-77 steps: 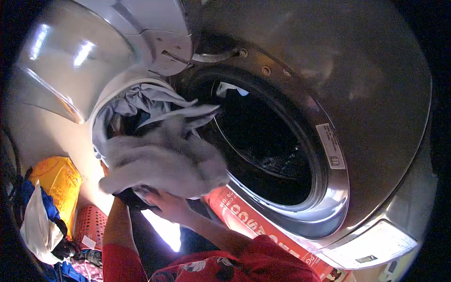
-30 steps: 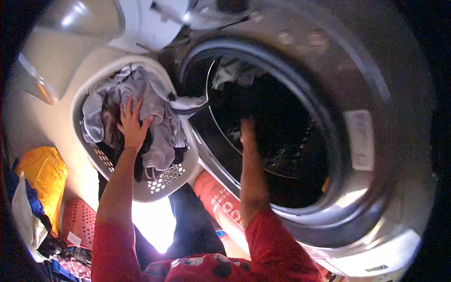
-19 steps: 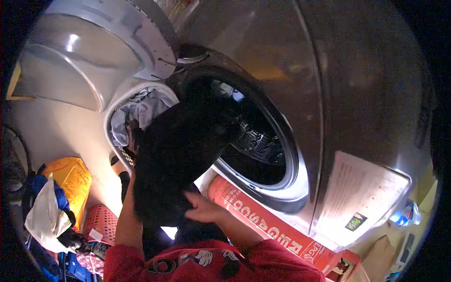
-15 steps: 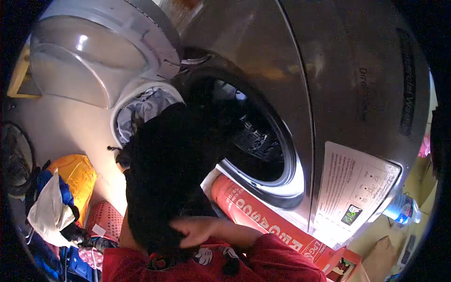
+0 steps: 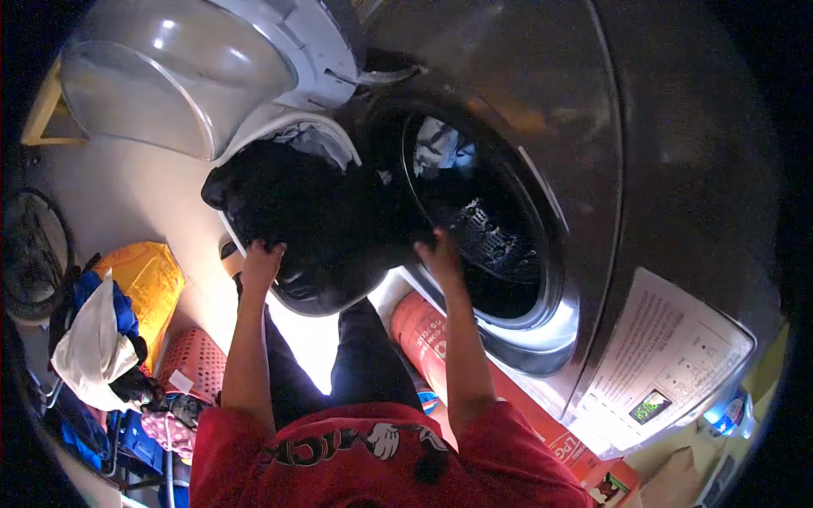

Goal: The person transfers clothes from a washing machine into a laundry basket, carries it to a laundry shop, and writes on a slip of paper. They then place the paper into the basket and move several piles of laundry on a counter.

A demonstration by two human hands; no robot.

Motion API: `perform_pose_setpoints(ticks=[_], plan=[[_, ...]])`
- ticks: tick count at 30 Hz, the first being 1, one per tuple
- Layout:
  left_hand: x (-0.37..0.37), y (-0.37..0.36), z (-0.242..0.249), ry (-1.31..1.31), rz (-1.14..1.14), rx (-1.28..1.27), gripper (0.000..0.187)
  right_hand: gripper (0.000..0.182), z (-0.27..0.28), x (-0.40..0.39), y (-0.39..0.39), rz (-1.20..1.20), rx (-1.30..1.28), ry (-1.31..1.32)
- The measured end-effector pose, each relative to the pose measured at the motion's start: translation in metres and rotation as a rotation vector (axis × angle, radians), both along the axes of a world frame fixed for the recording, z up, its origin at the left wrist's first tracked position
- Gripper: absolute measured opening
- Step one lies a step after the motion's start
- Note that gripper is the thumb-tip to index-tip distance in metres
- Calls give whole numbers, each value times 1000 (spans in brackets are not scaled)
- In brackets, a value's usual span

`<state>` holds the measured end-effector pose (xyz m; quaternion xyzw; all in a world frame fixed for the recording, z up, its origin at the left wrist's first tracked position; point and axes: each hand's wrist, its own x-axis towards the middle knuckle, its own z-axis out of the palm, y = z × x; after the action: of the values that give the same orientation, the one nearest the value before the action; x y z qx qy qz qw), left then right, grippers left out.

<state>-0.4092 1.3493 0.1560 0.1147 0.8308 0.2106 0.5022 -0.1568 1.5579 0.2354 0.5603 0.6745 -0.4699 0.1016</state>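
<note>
A large black garment lies spread over a white basket, with grey cloth showing beneath it. My left hand has its fingers closed on the garment's near left edge. At the garment's right end, my right hand grips the cloth beside the washing machine's open mouth. Inside the dark drum some light blue and white cloth shows at the top.
The machine's round door hangs open at the upper left. A red cylinder stands beneath the drum opening. At the left are a yellow bag, a red perforated basket and piled cloths. A bottle is at the lower right.
The black garment has gone from being held up against my body to lying across the basket. My hands have moved forward and apart, and the view has shifted.
</note>
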Motion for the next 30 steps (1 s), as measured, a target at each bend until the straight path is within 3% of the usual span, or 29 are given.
perform_pose_setpoints(ticks=[2,4,5,7,9,11,15,16,18,20,21,23,25,28,29,30], plan=[[-26,31,62,33,-122,-169,45,56,-33,11,17,-296,141,-91],[-30,28,39,543,50,249,40,60,-25,-20,18,-367,3,-29],[-35,30,33,546,51,246,40,63,-30,-34,9,-399,-4,-5],[-53,54,40,1082,-22,326,35,66,-72,-45,-7,-351,33,0],[-53,56,-3,1032,-14,258,32,66,-108,-47,-22,-273,81,-31],[-56,49,-32,981,-4,192,29,62,-94,-72,-41,-43,407,-343],[-50,36,-33,819,76,42,24,54,-78,-107,-101,208,470,-203],[-43,27,-42,922,13,151,30,54,-91,-115,-113,210,463,-204],[-33,22,-44,1018,-53,253,36,47,-136,-110,-127,589,598,-515],[-11,33,-24,692,-90,189,58,38,-213,-76,-120,877,639,-582],[4,40,-24,672,-98,176,58,39,-204,-83,-92,891,475,-530],[27,62,-27,625,-279,50,78,41,-152,-107,-31,745,36,-369],[42,79,-39,569,-257,-24,80,44,-102,-111,16,595,-294,-213],[47,83,-57,523,-274,-125,82,47,-48,-81,83,40,-590,57],[46,87,-65,548,-311,-140,83,48,-55,-49,110,-39,-412,198],[43,89,-72,543,-303,-145,83,46,-57,-23,120,-165,-61,266]])
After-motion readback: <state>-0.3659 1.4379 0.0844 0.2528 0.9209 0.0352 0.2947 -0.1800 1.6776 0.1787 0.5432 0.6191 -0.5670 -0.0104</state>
